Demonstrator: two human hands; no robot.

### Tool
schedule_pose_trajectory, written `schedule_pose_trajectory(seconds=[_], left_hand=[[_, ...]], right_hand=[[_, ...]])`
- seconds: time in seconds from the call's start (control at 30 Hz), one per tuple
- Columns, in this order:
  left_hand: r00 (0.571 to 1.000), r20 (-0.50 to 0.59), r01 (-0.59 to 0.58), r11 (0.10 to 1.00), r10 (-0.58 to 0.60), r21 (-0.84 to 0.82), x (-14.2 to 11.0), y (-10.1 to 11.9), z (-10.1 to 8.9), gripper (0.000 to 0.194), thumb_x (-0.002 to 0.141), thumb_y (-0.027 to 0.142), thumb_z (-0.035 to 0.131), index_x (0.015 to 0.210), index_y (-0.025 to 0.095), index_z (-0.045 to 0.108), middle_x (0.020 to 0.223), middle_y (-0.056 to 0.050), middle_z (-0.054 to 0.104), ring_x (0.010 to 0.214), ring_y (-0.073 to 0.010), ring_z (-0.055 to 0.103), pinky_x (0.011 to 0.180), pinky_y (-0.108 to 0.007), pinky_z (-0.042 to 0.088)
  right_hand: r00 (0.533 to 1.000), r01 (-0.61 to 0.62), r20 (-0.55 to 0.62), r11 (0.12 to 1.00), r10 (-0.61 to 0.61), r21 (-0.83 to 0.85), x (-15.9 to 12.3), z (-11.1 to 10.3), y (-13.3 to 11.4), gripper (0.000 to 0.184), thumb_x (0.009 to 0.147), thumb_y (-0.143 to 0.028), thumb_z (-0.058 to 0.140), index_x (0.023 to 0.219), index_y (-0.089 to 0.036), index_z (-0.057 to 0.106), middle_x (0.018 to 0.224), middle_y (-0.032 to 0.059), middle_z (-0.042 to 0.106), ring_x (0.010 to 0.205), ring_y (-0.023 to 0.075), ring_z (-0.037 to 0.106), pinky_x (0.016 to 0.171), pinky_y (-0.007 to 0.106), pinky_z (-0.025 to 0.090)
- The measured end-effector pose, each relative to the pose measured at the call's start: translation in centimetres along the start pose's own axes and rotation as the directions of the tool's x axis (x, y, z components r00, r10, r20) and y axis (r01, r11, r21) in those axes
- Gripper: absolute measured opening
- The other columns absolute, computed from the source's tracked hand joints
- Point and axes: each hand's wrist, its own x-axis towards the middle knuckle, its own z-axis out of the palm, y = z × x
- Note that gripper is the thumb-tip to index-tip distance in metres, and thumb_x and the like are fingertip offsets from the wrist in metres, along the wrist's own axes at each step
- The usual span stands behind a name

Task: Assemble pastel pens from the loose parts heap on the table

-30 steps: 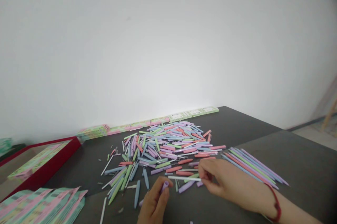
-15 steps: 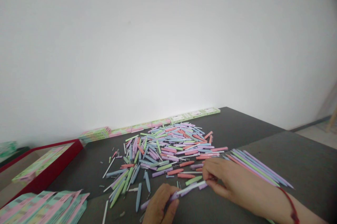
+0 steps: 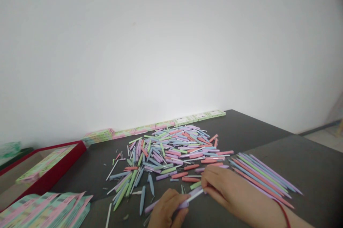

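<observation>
Left hand [image 3: 168,208]: fingers are gripping a purple plastic tube [image 3: 183,205]
Right hand [image 3: 223,187]: fingers are pinching a thin white rod [image 3: 196,195]
Rod: meeting the tube's end

Big white wall [image 3: 171,49], dark table [image 3: 258,128]

So we've got one plain wall behind the table, glowing brightest just above its far edge. Past the table's right side we get pale floor [image 3: 323,135] and a dark skirting strip [image 3: 318,128].

left hand [image 3: 167,210] grips a pale purple plastic tube [image 3: 183,204], right hand [image 3: 225,188] pinching a slim white rod [image 3: 196,195] at its mouth; from the hands, eleven o'clock, a heap of pastel pen parts [image 3: 174,152]; two o'clock, long pastel pens [image 3: 264,173]; nine o'clock, an open red-walled box [image 3: 66,165]
</observation>
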Motion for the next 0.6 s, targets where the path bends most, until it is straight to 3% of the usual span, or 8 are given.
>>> schedule_pose_trajectory(seconds=[0.17,0.4,0.53,0.6], left_hand=[[0.996,-0.086,0.031,0.998,-0.036,-0.058,-0.1,-0.2,0.4,0.027,0.085,0.022,0.054,0.109,0.026,0.067,0.086,-0.007,0.067,0.081,-0.0218,0.061,0.076,-0.027,0.047],[0.98,-0.179,0.056,0.989,-0.081,-0.139,-0.2,-0.1,0.6,0.022,0.086,0.027,0.055,0.103,0.025,0.069,0.084,-0.006,0.068,0.08,-0.0216,0.061,0.077,-0.028,0.048],[0.991,-0.092,0.083,0.982,-0.099,-0.169,0.0,-0.4,-0.5,0.017,0.085,0.027,0.055,0.095,0.024,0.069,0.087,-0.005,0.069,0.085,-0.0213,0.062,0.088,-0.032,0.046],[0.994,-0.058,0.084,0.977,-0.097,-0.195,0.1,-0.7,-1.0,0.016,0.085,0.026,0.056,0.096,0.025,0.068,0.09,-0.003,0.071,0.088,-0.0205,0.064,0.104,-0.038,0.034]], right_hand=[[0.999,0.003,-0.053,1.0,-0.005,-0.031,0.0,1.4,-0.4,0.011,0.088,-0.01,0.051,0.083,-0.019,0.057,0.084,0.0019,0.064,0.076,0.017,0.06,0.065,0.026,0.042],[0.99,0.064,-0.118,0.994,-0.075,-0.09,0.0,0.7,-0.5,0.012,0.088,-0.01,0.052,0.081,-0.02,0.054,0.081,0.0009,0.064,0.071,0.0158,0.061,0.061,0.024,0.042],[0.963,0.17,-0.168,0.957,-0.212,-0.236,-0.4,0.7,-1.4,0.009,0.085,-0.011,0.055,0.081,-0.02,0.054,0.079,0.0014,0.063,0.068,0.0164,0.059,0.057,0.026,0.04],[0.941,0.217,-0.196,0.935,-0.277,-0.281,-0.6,0.7,-1.8,0.009,0.083,-0.013,0.058,0.078,-0.019,0.054,0.075,0.0005,0.062,0.066,0.0152,0.057,0.055,0.025,0.039]])
